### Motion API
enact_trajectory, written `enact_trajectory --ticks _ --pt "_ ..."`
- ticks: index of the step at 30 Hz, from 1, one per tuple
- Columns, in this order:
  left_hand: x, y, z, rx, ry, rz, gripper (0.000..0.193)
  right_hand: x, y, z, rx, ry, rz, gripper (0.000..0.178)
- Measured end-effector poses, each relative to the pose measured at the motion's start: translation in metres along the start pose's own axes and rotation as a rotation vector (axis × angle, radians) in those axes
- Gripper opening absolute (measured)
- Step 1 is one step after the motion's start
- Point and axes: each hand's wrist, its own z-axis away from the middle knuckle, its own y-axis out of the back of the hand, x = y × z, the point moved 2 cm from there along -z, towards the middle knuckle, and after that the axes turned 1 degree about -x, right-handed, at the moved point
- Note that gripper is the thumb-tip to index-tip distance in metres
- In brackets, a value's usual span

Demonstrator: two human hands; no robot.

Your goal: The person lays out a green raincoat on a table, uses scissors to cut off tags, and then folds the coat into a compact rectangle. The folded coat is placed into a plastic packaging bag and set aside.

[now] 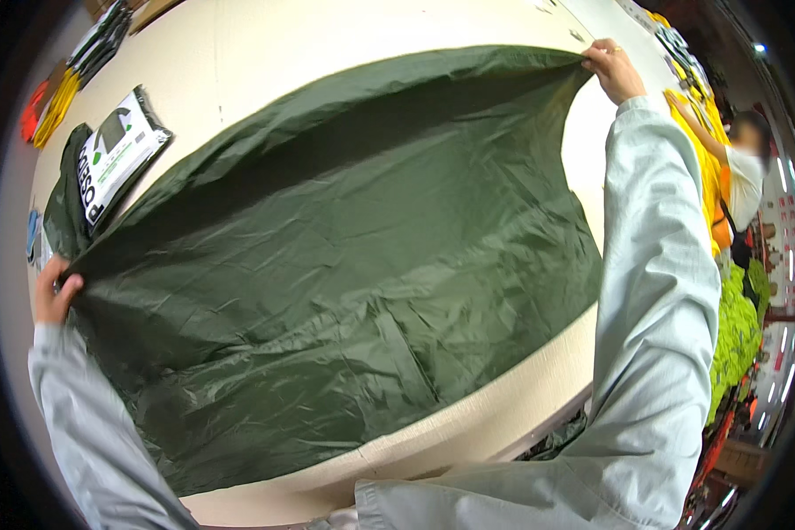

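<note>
Dark green cloth (353, 221): thin, shiny and creased, stretched out across the pale table (300, 40) in front of the person, with its far edge bowed outward between the two hands and a shaded band running just inside that edge.
Left hand (53, 293): thumb and fingers pinching the cloth at its left end.
Right hand (617, 71): arm reaching far forward, fingertips pinching the cloth's far right corner.
Sleeves (658, 256): pale grey-blue, long, creased, covering both arms down to the wrists.
Narrow strip (406, 353): same green, lying slantwise on the near part of the cloth.
Package (124, 157): flat plastic, mostly white, beside the cloth's left end, resting against a dark green bundle (66, 190).
Far left: folded yellow cloth (57, 108) near the table's edge.
Right side: another person (746, 172) with an arm out over yellow fabric (696, 132); nearer, a bright lime pile (735, 331).
</note>
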Motion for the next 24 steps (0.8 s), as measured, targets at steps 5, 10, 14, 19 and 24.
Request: enact_trajectory --ticks 5,10,14,19,24 --pt "0.127 0.041 0.117 0.198 -0.143 -0.114 0.028 -0.011 0.058 0.089 0.156 -0.165 -0.038 0.015" --pt "0.207 0.005 0.213 0.205 -0.294 -0.111 0.023 -0.029 0.023 0.231 0.063 -0.57 -0.515 0.025" --pt "0.256 -0.034 0.262 0.273 -0.335 -0.159 0.025 -0.074 0.009 0.296 -0.046 -1.275 -1.095 0.033" --pt "0.279 -0.064 0.301 0.131 -0.147 -0.085 0.027 -0.115 0.023 0.313 0.316 -1.379 -1.374 0.02" --pt "0.26 -0.109 0.321 -0.025 -0.159 -0.076 0.034 -0.109 -0.06 0.385 0.257 -1.117 -0.655 0.012"
